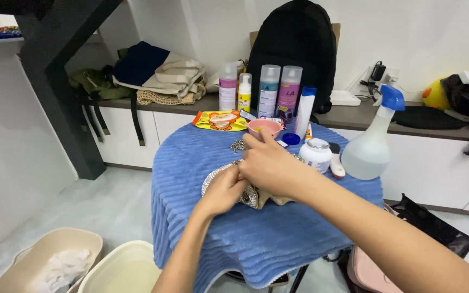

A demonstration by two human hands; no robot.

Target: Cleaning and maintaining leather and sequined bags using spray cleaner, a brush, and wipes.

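While both hands meet at the middle of the blue-covered table (278,239), a silvery mesh purse (216,176) is pinched by the left hand (225,190); the right hand (271,165) is curled over it, grip unclear. A pink bowl (265,127) and a spray bottle (370,142) are set behind.

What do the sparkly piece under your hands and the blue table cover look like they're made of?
Sparkly piece: likely metal mesh or rhinestone fabric; silvery, glinting grain, draping limply, tan lining showing beside it. Both the left hand and right hand rest on it. Table cover: soft plush textile, probably ribbed fleece; matte, with thick parallel ridges.
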